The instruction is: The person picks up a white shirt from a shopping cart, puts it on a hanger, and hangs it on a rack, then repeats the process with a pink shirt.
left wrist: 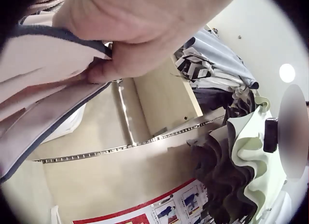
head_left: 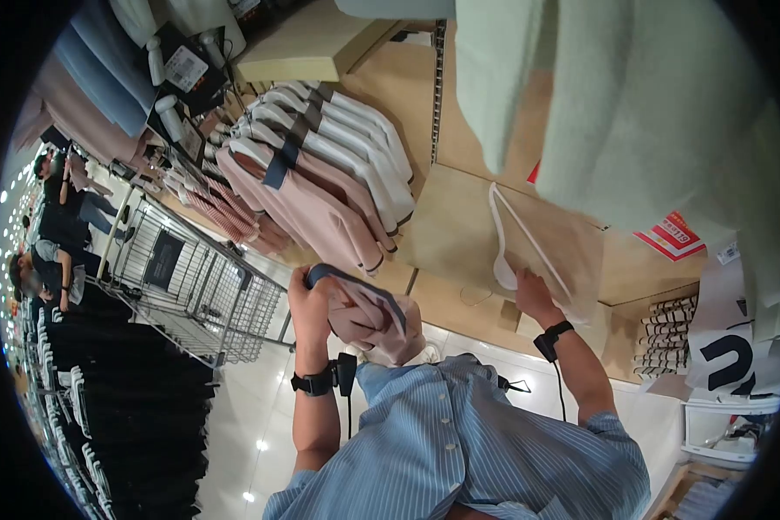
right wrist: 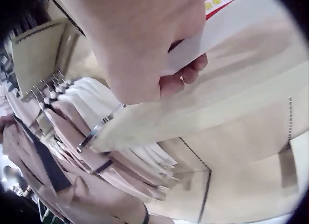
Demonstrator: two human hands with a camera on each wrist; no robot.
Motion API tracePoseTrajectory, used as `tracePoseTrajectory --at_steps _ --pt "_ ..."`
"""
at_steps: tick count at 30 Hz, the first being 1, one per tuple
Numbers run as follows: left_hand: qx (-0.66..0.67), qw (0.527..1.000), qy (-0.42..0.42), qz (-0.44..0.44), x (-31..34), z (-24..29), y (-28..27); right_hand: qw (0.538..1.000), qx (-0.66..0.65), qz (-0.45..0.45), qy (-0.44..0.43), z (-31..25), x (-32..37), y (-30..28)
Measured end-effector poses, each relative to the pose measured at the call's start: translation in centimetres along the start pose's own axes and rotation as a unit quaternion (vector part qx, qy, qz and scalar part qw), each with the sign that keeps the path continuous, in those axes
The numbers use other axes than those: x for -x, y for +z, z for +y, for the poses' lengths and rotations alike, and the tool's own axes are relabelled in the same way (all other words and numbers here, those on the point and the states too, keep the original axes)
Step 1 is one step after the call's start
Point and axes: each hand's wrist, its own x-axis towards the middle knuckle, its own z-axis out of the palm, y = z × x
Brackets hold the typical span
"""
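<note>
A pink garment with navy trim (head_left: pixel 377 325) hangs bunched from my left hand (head_left: pixel 310 308), which pinches its edge. In the left wrist view, the thumb and fingers of that hand (left wrist: pixel 140 30) are closed on the navy-edged cloth (left wrist: pixel 38 64). To the right, my right hand (head_left: pixel 535 297) grips a white hanger (head_left: pixel 501 234) over a pale wooden shelf (head_left: pixel 446 208). The right wrist view shows that hand's fingers (right wrist: pixel 140 45) curled round the white hanger (right wrist: pixel 186 57), with the pink garment (right wrist: pixel 82 195) apart from it at lower left.
Pink and white tops (head_left: pixel 320 165) hang on a rack ahead. A shopping cart (head_left: pixel 190 277) stands at the left, beyond a row of black clothes (head_left: pixel 138 416). Pale green cloth (head_left: pixel 633 113) hangs at upper right, above folded striped items (head_left: pixel 667 334). People are at far left.
</note>
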Motion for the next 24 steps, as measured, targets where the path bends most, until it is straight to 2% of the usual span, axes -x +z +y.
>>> tracePoseTrajectory --at_steps 3,6,9,11,12,14,15,16,18,20,21,24 --pt "-0.134 0.986 0.097 0.024 -0.9 -1.1 -0.4 0.993 -0.075 0.056 0.073 -3.7 1.9 -4.5" --pt "-0.227 0.968 0.102 0.039 -0.4 0.5 0.6 0.958 -0.2 0.142 0.148 -5.6 3.2 -9.2" --pt "-0.278 0.94 0.183 0.074 -0.2 -0.4 1.1 0.898 -0.394 0.167 0.106 -7.4 6.5 -16.7" --pt "-0.335 0.913 0.221 0.076 0.2 -0.1 1.7 0.907 -0.407 0.091 0.053 -7.4 8.9 -18.9" --pt "-0.344 0.912 0.216 0.057 0.9 0.4 2.3 0.91 -0.41 0.052 0.025 -7.3 9.5 -19.2" --pt "-0.36 0.911 0.201 0.019 3.3 2.1 4.1 0.891 -0.447 0.063 -0.049 -8.7 9.6 -19.1" --pt "-0.357 0.906 0.226 0.006 4.3 2.3 4.9 0.879 -0.464 0.066 -0.089 -9.7 9.2 -19.1" --pt "-0.356 0.9 0.251 -0.007 5.2 2.5 5.4 0.891 -0.424 0.091 -0.137 -11.0 8.5 -19.4" --pt "-0.331 0.894 0.298 -0.051 7.4 3.0 6.3 0.881 -0.452 0.114 -0.078 -13.6 7.8 -18.8" --pt "-0.295 0.896 0.321 -0.085 9.7 3.9 7.3 0.835 -0.53 0.145 -0.023 -16.4 6.9 -17.9" --pt "-0.265 0.914 0.285 -0.115 10.7 4.2 7.5 0.809 -0.566 0.162 0.005 -17.3 6.5 -17.4" --pt "-0.269 0.886 0.341 -0.16 12.1 6.2 7.0 0.829 -0.525 0.163 -0.103 -18.4 5.5 -15.9"
